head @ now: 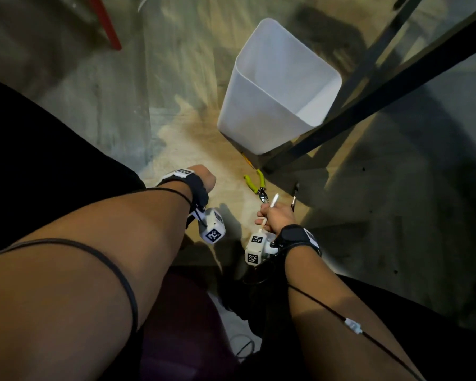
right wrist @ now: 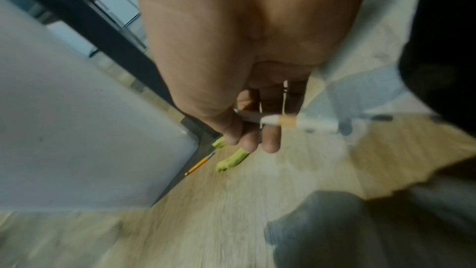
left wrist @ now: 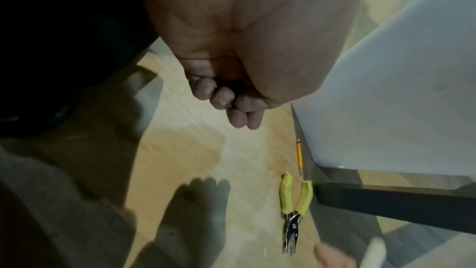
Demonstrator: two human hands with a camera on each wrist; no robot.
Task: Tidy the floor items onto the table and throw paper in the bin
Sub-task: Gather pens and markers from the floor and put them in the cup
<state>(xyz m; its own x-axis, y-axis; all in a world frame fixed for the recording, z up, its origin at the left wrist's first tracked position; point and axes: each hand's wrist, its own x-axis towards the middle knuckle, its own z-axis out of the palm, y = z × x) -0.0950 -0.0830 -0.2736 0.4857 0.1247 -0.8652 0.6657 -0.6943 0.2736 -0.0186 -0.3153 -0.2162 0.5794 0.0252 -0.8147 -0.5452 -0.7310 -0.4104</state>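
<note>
My right hand (head: 271,214) grips a thin white pen (head: 274,200), low over the floor beside the black table leg (head: 341,116). In the right wrist view the white pen (right wrist: 291,122) shows an orange band and lies blurred across my curled fingers (right wrist: 270,142). Just beyond that hand, yellow-handled pliers (head: 255,184) lie on the wooden floor, with a yellow pencil (left wrist: 299,155) further on at the foot of the white bin (head: 278,86). My left hand (head: 205,180) hovers left of the pliers (left wrist: 293,201), curled into a fist (left wrist: 231,105) with nothing visible in it.
A small dark tool with a reddish part (head: 294,199) lies right of my right hand by the table leg. The glass table top (head: 437,92) overhangs at the right. A red-edged object (head: 106,26) stands far back left. Dark clothing and cables fill the bottom.
</note>
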